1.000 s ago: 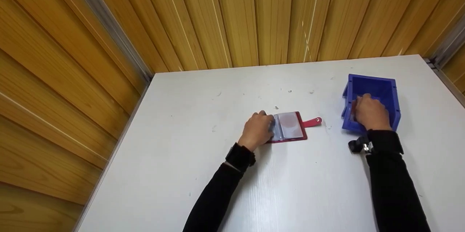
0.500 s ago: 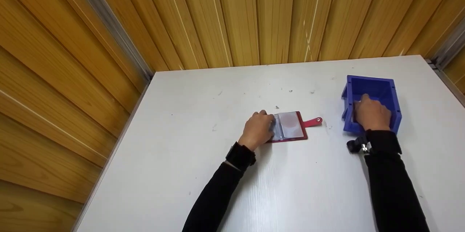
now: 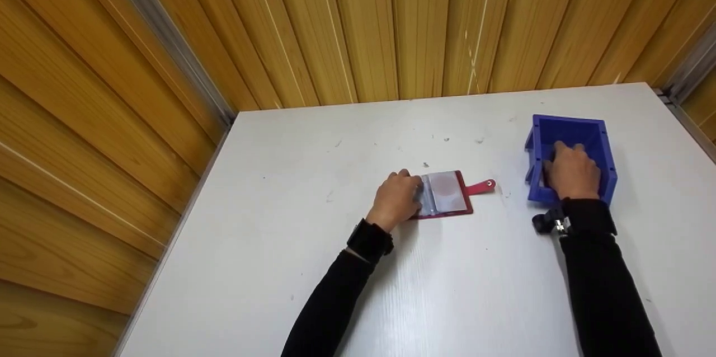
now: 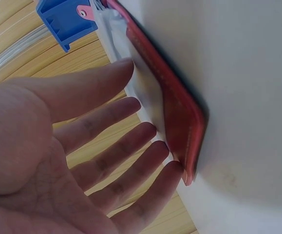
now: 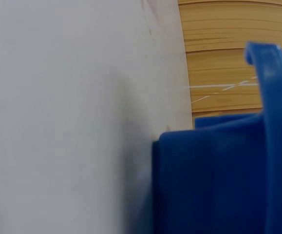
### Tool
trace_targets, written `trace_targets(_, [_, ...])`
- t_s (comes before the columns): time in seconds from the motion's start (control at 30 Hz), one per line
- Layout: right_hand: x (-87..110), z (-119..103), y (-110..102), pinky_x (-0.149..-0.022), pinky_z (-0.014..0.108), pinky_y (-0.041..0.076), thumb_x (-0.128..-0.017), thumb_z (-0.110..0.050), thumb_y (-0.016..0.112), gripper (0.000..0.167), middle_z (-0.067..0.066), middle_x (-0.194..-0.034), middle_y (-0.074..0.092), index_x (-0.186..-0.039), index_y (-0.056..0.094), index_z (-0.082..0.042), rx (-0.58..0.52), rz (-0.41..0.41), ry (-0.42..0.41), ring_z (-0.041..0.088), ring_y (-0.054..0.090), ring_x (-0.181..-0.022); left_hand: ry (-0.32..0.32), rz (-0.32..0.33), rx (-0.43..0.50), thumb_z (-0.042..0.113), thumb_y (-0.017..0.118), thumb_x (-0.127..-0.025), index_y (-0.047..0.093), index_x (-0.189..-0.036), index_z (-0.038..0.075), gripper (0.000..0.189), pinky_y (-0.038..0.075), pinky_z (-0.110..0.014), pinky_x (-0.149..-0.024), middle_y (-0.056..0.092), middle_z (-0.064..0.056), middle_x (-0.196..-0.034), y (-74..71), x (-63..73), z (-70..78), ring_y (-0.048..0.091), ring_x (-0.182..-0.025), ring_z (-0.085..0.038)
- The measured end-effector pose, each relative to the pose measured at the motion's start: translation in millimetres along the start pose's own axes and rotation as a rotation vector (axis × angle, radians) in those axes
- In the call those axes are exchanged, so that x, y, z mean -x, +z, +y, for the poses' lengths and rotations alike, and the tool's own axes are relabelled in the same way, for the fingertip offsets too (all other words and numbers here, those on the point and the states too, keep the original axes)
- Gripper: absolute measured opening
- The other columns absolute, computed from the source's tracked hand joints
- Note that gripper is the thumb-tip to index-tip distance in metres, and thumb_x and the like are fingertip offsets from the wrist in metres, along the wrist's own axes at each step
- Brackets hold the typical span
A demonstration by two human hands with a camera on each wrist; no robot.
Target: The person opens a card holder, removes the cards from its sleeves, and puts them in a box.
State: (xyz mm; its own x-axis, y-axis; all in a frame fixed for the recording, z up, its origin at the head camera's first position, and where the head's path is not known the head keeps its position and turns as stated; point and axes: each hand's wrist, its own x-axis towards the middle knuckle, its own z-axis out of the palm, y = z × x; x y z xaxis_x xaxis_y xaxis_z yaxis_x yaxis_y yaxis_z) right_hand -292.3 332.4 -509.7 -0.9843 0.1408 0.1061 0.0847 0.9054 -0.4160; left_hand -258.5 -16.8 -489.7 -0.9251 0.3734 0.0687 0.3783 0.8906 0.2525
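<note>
A small red card holder [image 3: 451,193] with clear plastic sleeves lies spread open on the white table. Its strap with a metal snap points right. My left hand [image 3: 396,198] rests on its left half. In the left wrist view the fingers [image 4: 126,161] are extended, their tips touching the holder's red cover [image 4: 179,114] and sleeves. My right hand [image 3: 573,171] reaches down into a blue plastic bin [image 3: 608,178] at the right. Its fingertips are partly hidden in the bin, and what they touch cannot be made out. The right wrist view shows only the bin's outer wall [image 5: 214,180].
The white table [image 3: 268,222] meets a wood-grain panel wall [image 3: 363,32] at the back and another at the left. Small scuff marks dot the tabletop. Black straps [image 3: 370,242] sit on both wrists.
My right hand has shifted its fingers inside the bin; a reddish patch beside its thumb one second ago no longer shows. The bin has slid slightly left. My left hand and the card holder stay put.
</note>
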Motion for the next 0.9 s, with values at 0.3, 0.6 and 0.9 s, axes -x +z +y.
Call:
trace_targets(0.3, [-0.6,1.1,0.9,-0.087,0.076,0.043,-0.099,-0.01,0.057,0.037,0.048,-0.112,0.051,-0.123,0.052,0.017,-0.04,0.053,-0.011,0.069,0.051,-0.106,0.012,0.011,-0.008,0.015,0.083,-0.085,0.077,-0.117,0.012,0.033,0.057,-0.038,-0.081,0.07,-0.009,-0.108,0.3,-0.5,-0.1,0.065,-0.097,-0.026])
trace_targets(0.6, [-0.5,-3.5,-3.2,-0.082,0.07,0.046,-0.093,-0.003,0.066,0.027,0.042,-0.102,0.059,-0.107,0.057,0.018,-0.084,0.131,0.003,0.062,0.058,-0.098,0.001,0.011,-0.003,0.016,0.085,-0.085,0.077,-0.118,0.012,0.034,0.057,-0.037,-0.081,0.07,-0.009,-0.108,0.0,2.1,2.6,0.065,-0.096,-0.025])
trace_targets(0.9, [2.1,-39.6,-37.6,-0.094,0.062,0.049,-0.104,-0.021,0.057,0.041,0.035,-0.116,0.061,-0.133,0.058,0.007,-0.208,0.357,0.041,0.053,0.059,-0.105,-0.007,-0.004,-0.008,0.018,0.084,-0.086,0.076,-0.121,0.012,0.036,0.057,-0.037,-0.082,0.07,-0.008,-0.11,-1.5,1.1,2.6,0.065,-0.098,-0.024])
